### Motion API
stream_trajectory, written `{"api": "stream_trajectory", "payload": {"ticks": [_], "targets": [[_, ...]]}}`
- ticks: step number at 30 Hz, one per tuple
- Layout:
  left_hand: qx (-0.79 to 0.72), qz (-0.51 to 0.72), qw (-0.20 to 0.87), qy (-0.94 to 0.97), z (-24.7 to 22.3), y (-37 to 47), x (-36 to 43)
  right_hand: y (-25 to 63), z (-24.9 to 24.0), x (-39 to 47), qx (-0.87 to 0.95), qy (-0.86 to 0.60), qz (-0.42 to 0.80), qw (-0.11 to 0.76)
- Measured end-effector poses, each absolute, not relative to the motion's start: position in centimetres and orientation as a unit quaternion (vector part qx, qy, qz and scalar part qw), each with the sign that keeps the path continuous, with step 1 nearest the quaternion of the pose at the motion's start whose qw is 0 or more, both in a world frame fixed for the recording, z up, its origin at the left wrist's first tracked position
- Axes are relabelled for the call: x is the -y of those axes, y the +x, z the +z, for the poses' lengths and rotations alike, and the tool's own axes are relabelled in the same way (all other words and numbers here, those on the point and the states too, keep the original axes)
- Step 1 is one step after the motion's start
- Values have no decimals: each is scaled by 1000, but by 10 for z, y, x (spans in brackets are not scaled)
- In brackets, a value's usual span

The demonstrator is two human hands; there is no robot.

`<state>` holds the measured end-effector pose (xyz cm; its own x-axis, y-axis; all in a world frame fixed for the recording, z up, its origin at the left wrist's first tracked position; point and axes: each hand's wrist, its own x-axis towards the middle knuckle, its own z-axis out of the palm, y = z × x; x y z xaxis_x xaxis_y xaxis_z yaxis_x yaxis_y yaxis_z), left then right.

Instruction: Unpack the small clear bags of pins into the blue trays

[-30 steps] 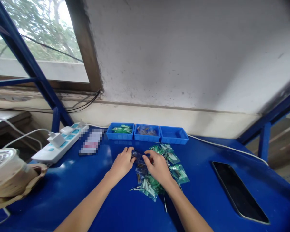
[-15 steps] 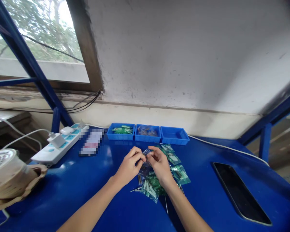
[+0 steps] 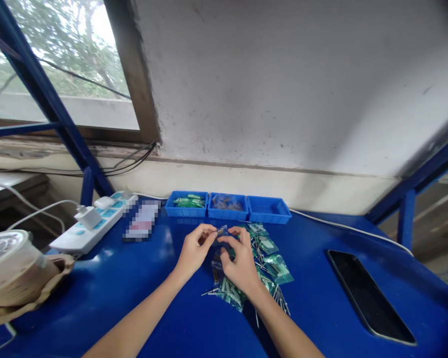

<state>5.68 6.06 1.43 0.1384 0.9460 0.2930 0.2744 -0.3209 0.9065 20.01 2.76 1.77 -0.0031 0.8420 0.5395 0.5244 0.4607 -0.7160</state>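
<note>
You had a glossy blue table (image 3: pixel 164 318) before you, three blue rectangular plastic bins (image 3: pixel 227 214) along its far side. Nearer lay a loose pile of green-tinted plastic packets and thin silvery rods (image 3: pixel 278 268). Your right hand (image 3: pixel 242 261) had its thumb and fingers parted; your left hand (image 3: pixel 194 247) pinched a small clear plastic packet (image 3: pixel 221 230) between both hands.

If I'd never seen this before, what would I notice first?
Probably the left hand, near the middle, pinching a small clear packet close to the right hand. Shiny green packets lie scattered around the right hand. Behind, by the wall, three blue trays stand in a row.
</note>
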Motion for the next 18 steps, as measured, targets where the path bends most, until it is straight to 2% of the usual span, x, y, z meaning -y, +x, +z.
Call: {"api": "stream_trajectory", "payload": {"ticks": [3,5,10,12,15,16,18], "targets": [[-425,467,214,746,18,55,-56,204,21,-32,628,-507,271,525],[-389,442,154,793,18,55,-53,206,22,-35,586,-527,311,531],[-393,374,108,833,14,53,-57,212,34,-38,536,-539,311,570],[-444,353,97,818,10,48,-64,220,50,-38,519,-530,219,633],[-526,304,76,790,3,37,-75,237,76,-47,494,-514,-5,701],[-546,282,71,786,1,34,-79,242,83,-54,498,-516,-69,694],[-573,242,67,781,-3,28,-83,250,87,-69,544,-541,-145,625]]}}
